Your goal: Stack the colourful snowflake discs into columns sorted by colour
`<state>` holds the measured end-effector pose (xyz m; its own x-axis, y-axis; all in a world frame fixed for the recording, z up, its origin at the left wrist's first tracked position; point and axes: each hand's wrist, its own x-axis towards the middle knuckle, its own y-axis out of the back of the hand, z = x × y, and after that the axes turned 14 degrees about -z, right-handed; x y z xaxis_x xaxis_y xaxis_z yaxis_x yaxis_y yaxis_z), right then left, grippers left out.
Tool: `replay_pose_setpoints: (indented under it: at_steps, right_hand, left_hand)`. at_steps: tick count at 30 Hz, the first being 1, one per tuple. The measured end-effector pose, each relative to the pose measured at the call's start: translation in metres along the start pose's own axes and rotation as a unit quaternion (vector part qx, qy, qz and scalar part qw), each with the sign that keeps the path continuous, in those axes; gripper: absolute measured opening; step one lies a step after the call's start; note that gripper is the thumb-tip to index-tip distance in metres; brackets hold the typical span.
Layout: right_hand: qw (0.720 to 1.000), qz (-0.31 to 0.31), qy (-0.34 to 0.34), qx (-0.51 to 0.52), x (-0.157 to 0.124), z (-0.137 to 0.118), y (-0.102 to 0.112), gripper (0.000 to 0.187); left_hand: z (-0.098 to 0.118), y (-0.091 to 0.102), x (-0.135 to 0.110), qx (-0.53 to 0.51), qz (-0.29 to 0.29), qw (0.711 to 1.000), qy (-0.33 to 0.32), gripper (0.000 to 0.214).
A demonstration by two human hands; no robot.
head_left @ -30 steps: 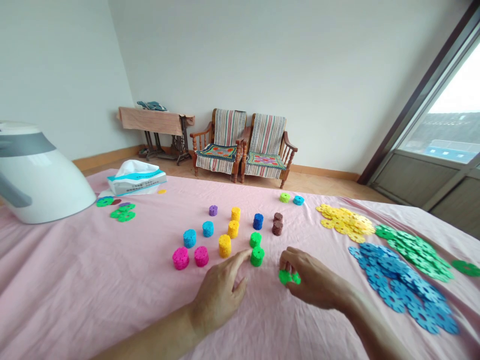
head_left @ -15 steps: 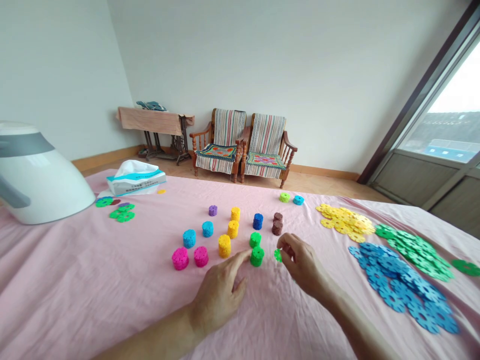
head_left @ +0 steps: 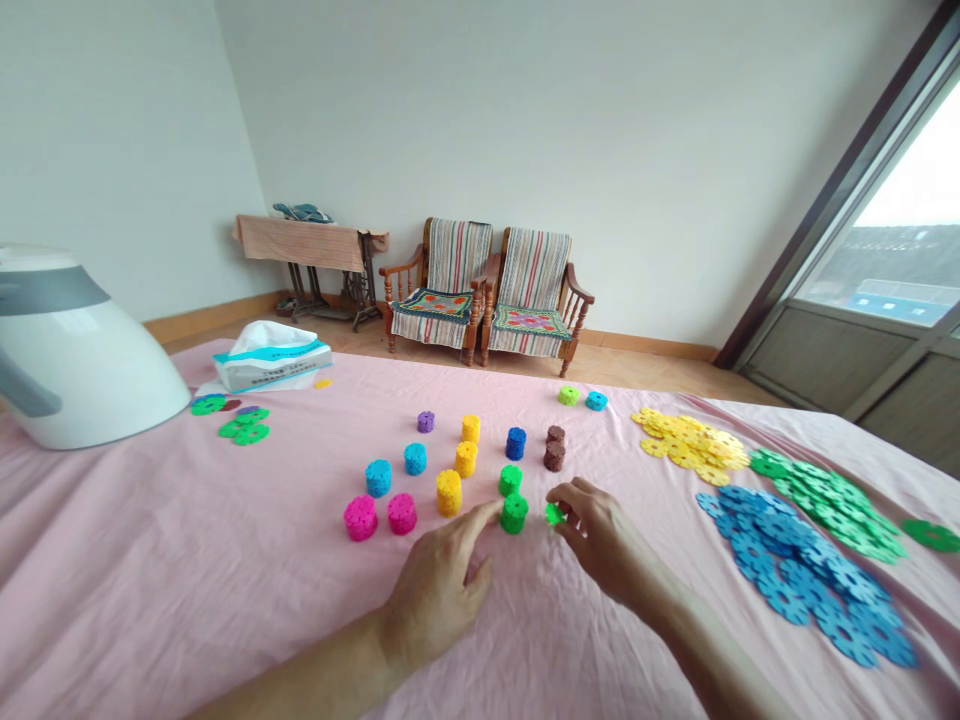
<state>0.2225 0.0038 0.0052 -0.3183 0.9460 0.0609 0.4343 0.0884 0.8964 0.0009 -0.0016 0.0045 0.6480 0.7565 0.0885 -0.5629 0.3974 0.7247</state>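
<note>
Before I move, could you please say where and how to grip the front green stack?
The front green stack is probably best pinched low across its left and right sides, from the near side: it stands upright and round, with the other green stack close behind.

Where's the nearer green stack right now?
In the head view, just right of centre: the nearer green stack stands by the index finger of the left hand, in front of the other green stack.

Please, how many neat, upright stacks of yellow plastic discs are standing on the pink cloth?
3, roughly in line: the front yellow stack just beyond the left hand, the middle yellow stack behind it, the back yellow stack farthest. None seems hidden.
</note>
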Motion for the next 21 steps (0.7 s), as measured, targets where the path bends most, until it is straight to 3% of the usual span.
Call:
replay_pose_setpoints:
  at_steps: [6,15,21]
  right_hand:
    - [0.999,-0.016,0.005,-0.029,0.002,0.002,-0.002,0.025]
    - [0.998,0.058,0.007,0.028,0.005,0.001,-0.007,0.015]
    - [0.998,0.040,0.018,0.046,0.004,0.012,-0.015,0.017]
  left_hand:
    - [0.000,0.000,0.000,-0.002,0.000,1.000,0.001,0.063]
    - [-0.002,-0.001,0.000,0.003,0.003,1.000,-0.001,0.064]
    - [-0.002,-0.002,0.000,0.008,0.003,1.000,-0.003,0.062]
